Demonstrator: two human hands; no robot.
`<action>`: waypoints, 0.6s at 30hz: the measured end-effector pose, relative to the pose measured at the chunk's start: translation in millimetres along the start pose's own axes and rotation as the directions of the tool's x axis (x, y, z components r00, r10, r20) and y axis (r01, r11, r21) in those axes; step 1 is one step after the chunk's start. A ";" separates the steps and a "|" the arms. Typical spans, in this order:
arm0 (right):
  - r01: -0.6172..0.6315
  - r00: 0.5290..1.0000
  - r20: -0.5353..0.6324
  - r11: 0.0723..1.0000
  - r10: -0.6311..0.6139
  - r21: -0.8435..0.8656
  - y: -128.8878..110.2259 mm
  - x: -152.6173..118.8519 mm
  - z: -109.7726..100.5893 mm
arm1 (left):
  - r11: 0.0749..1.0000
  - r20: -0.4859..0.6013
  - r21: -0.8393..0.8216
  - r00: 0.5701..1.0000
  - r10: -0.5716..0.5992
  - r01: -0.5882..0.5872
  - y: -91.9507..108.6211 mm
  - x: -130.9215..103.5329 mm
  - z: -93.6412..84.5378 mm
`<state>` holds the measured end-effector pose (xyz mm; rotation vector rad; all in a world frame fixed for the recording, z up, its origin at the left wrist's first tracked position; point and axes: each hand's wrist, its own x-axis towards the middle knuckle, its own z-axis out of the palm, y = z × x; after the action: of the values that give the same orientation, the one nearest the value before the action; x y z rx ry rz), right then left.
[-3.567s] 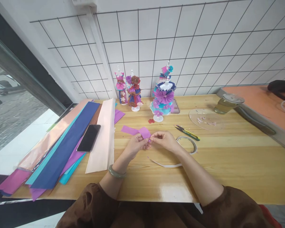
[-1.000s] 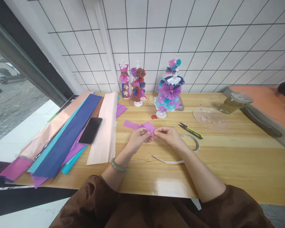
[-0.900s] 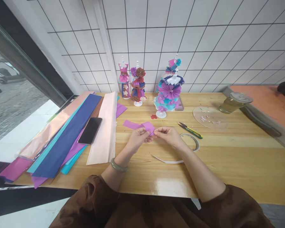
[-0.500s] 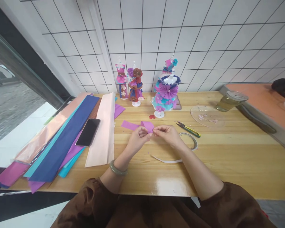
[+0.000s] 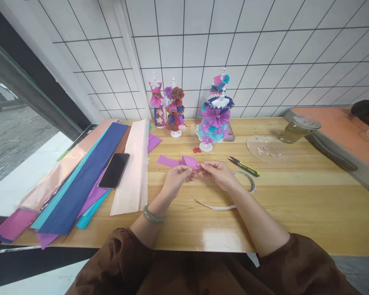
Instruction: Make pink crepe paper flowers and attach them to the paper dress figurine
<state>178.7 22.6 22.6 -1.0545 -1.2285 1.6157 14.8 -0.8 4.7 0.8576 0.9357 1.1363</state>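
Note:
A purple paper strip (image 5: 169, 161) lies on the wooden table (image 5: 295, 213), its right end curled into a loop between my hands. My left hand (image 5: 178, 177), with a bracelet at the wrist, pinches the lower edge of the loop near its right end. The fingers of my right hand (image 5: 215, 172) are closed on the right tip of the same strip. Both hands' fingertips nearly meet. Beside my right hand are a roll of white tape (image 5: 252, 183) with a loose tail and yellow-green snips (image 5: 245, 167).
Paper-dressed stands (image 5: 217, 119) line the wall, with a red flower piece (image 5: 197, 150) in front. Folded coloured papers (image 5: 86, 172) and a phone (image 5: 114, 171) lie left. Right are a clear plate (image 5: 266, 151), a lidded cup (image 5: 298, 130) and an orange surface (image 5: 335, 123).
My left hand's fingers have straightened and drawn together, shifting slightly on the strip. The purple loop has tilted a little and shows more of its face.

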 end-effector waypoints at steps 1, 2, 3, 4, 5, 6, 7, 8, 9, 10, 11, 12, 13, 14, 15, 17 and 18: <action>0.000 1.000 -0.001 1.000 0.000 0.002 0.3 0.2 -0.2 | 1.000 -0.007 -0.010 1.000 -0.009 0.009 0.6 -0.2 0.1; 0.006 1.000 -0.002 1.000 -0.006 -0.008 0.6 0.3 -0.3 | 1.000 -0.014 -0.017 1.000 -0.016 0.016 1.0 -0.4 0.1; 0.016 1.000 0.001 1.000 -0.016 -0.026 1.0 0.5 -0.3 | 1.000 -0.020 -0.022 1.000 -0.021 0.020 1.2 -0.4 0.2; 0.030 1.000 0.006 0.998 -0.029 -0.051 1.5 0.7 -0.2 | 0.999 -0.025 -0.024 0.999 -0.025 0.024 1.3 -0.4 0.2; 0.044 0.999 0.010 0.996 -0.044 -0.082 2.1 0.9 -0.2 | 0.999 -0.028 -0.025 0.999 -0.027 0.026 1.3 -0.4 0.2; 0.058 0.998 0.012 0.992 -0.057 -0.114 2.9 1.2 -0.1 | 0.999 -0.031 -0.025 0.999 -0.029 0.028 1.3 -0.3 0.3; 0.069 0.998 0.009 0.987 -0.068 -0.143 3.9 1.6 -0.1 | 0.999 -0.033 -0.024 0.999 -0.032 0.032 1.2 -0.2 0.5; 0.075 0.997 -0.001 0.983 -0.076 -0.167 4.8 1.9 -0.1 | 0.999 -0.036 -0.024 0.999 -0.036 0.035 1.2 -0.1 0.9; 0.077 0.997 -0.013 0.980 -0.081 -0.184 5.8 2.2 -0.1 | 0.999 -0.041 -0.024 0.998 -0.038 0.037 1.3 0.0 1.3; 0.077 0.996 -0.026 0.978 -0.083 -0.194 6.6 2.4 -0.1 | 0.999 -0.046 -0.024 0.998 -0.039 0.038 1.4 0.1 1.7; 0.074 0.996 -0.035 0.977 -0.083 -0.201 7.2 2.5 0.0 | 0.999 -0.052 -0.024 0.998 -0.038 0.037 1.5 0.2 2.2; 0.072 0.996 -0.042 0.976 -0.083 -0.205 7.6 2.5 0.1 | 0.999 -0.059 -0.021 0.998 -0.036 0.034 1.6 0.3 2.6; 0.070 0.996 -0.047 0.976 -0.082 -0.208 7.9 2.5 0.3 | 0.999 -0.068 -0.018 0.997 -0.032 0.031 1.7 0.4 3.0; 0.068 0.996 -0.050 0.975 -0.080 -0.212 8.0 2.4 0.6 | 1.000 -0.077 -0.014 0.997 -0.029 0.028 1.7 0.5 3.3; 0.064 0.995 -0.056 0.975 -0.078 -0.214 8.1 2.3 0.9 | 1.000 -0.085 -0.011 0.996 -0.026 0.025 1.7 0.6 3.5; 0.055 0.995 -0.070 0.975 -0.072 -0.214 8.2 2.3 1.7 | 1.000 -0.093 -0.009 0.996 -0.020 0.019 1.3 0.7 3.7; 0.051 0.995 -0.078 0.976 -0.069 -0.212 8.3 2.4 2.0 | 1.000 -0.094 -0.009 0.995 -0.015 0.014 1.0 0.8 3.7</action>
<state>175.1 22.8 14.5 -1.1927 -1.3820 1.4029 18.0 -0.2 6.9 0.7945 1.0124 1.1760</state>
